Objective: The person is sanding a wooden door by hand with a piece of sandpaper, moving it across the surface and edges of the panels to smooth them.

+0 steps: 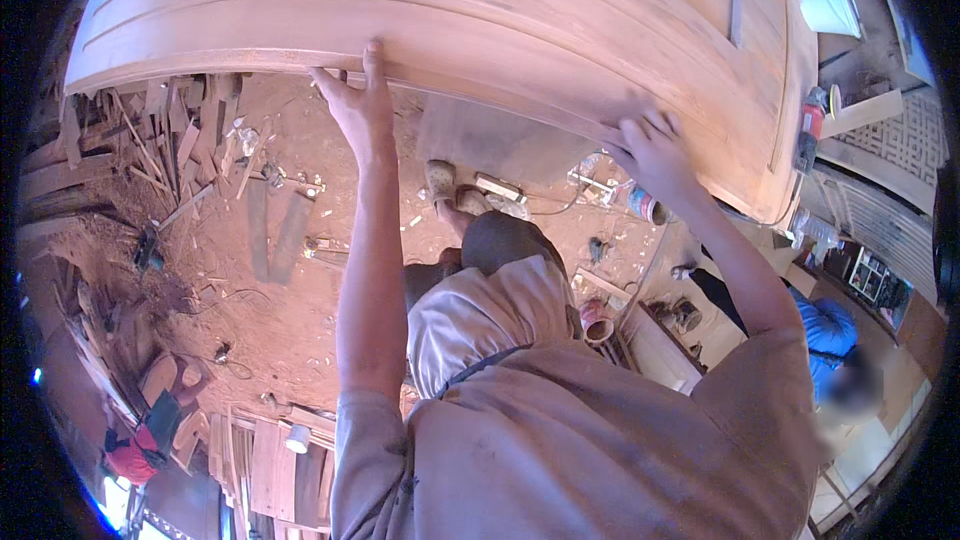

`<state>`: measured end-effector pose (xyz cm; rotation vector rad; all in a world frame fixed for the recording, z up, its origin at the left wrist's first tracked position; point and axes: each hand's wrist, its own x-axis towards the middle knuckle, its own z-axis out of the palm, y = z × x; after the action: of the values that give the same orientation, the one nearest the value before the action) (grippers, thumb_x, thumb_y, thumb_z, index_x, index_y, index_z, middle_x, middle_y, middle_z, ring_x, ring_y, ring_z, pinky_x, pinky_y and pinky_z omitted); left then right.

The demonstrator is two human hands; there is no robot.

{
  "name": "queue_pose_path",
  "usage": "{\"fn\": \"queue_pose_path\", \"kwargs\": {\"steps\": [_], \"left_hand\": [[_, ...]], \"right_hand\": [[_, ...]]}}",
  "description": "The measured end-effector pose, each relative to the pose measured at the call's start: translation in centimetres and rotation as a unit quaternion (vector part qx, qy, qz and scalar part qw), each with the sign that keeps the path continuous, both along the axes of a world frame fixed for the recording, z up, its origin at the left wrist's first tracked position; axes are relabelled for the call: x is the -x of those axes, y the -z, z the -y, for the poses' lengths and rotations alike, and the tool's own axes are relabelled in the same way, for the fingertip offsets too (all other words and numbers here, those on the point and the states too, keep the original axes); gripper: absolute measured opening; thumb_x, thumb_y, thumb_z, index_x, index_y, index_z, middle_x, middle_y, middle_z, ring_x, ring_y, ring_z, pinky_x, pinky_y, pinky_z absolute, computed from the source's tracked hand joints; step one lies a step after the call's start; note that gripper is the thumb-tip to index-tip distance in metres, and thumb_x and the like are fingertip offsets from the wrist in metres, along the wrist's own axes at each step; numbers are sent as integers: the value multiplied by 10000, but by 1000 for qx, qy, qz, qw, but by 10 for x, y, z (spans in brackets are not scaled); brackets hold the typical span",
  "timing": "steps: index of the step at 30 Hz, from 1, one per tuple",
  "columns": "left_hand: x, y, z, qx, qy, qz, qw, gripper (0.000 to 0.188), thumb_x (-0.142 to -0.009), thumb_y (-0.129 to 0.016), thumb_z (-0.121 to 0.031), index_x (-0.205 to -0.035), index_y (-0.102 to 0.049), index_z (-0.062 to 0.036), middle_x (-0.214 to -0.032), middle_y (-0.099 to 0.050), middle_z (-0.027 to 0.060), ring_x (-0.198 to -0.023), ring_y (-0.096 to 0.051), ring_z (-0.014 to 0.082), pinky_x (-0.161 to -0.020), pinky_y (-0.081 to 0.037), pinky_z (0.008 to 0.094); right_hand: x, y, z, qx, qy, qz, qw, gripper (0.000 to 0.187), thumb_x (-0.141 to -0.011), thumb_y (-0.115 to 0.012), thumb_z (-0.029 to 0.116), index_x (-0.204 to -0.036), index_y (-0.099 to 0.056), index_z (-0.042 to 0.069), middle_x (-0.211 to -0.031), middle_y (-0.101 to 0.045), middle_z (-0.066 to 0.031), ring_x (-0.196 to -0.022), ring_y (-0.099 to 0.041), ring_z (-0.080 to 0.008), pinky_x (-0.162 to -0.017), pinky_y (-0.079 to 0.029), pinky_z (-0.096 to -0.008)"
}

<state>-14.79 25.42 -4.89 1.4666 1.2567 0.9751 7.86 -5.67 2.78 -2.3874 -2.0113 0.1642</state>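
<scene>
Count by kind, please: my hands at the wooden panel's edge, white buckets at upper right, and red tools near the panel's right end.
Hands at the wooden panel: 2 (left hand, right hand)
White bucket: 1
Red tool: 1
Total: 4

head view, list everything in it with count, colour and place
Broad panelled wooden piece: 1, pale brown, across top
Round plastic bucket: 1, white, upper right
Cylindrical tool: 1, red and dark, by the piece's right end
Loose wood scraps: many, brown, left floor
Flat wooden boards: several, light brown, lower left
Small round container: 1, white, by those boards
Open cans: 2 visible, bluish and reddish, right of centre
Other people: 2, blue and red clothing, right and lower left
Other clutter: uncounted, too small
Shirt: 1, dull grey, lower centre
Left hand: 1, bare, at the piece's near edge
Right hand: 1, bare, on the piece's right part
</scene>
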Motion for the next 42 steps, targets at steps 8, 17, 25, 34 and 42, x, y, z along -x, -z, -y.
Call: {"fn": "queue_pose_path", "kwargs": {"steps": [8,17,25,34,42], "left_hand": [[9,14,2,20,-62,29,997,1067,-859,-796,-404,-1539,-161,118,-1564,-302,327,-1414,-418,392,-1148,-399,409],[-32,9,63,-98,-33,-54,993,1167,-860,-786,-365,-1482,-1,235,-1530,-202,455,-1469,-239,503,-1228,-210,463],[-35,-3,65,-72,-28,-52,996,1171,-861,-788,-371,-1485,0,229,-1517,-240,451,-1446,-288,502,-1205,-259,460],[-24,5,60,-87,-31,-74,993,1171,-847,-796,-405,-1469,-53,251,-1484,-305,453,-1418,-342,502,-1183,-302,440],[-30,1,60,-96,-14,-99,990,1220,-821,-804,-456,-1463,-54,260,-1480,-307,457,-1424,-336,501,-1185,-306,431]], "right_hand": [[27,7,-38,-79,-41,52,995,278,-884,-735,285,-1099,-649,132,-994,-687,-31,-1134,-617,-260,-879,-438,-429],[46,2,-81,-39,-12,11,999,237,-893,-731,285,-1054,-653,131,-1086,-715,-40,-1214,-599,-286,-910,-448,-441],[-7,8,24,-27,10,63,998,265,-906,-719,302,-1087,-637,127,-1095,-731,-67,-1255,-592,-327,-887,-481,-502],[29,10,-39,-99,-3,7,995,196,-895,-729,267,-1044,-674,153,-1079,-733,-35,-1186,-631,-284,-906,-492,-490],[18,16,-27,-167,-1,-93,982,223,-899,-721,265,-1069,-664,133,-1063,-734,-80,-1143,-639,-323,-919,-469,-511]]}}
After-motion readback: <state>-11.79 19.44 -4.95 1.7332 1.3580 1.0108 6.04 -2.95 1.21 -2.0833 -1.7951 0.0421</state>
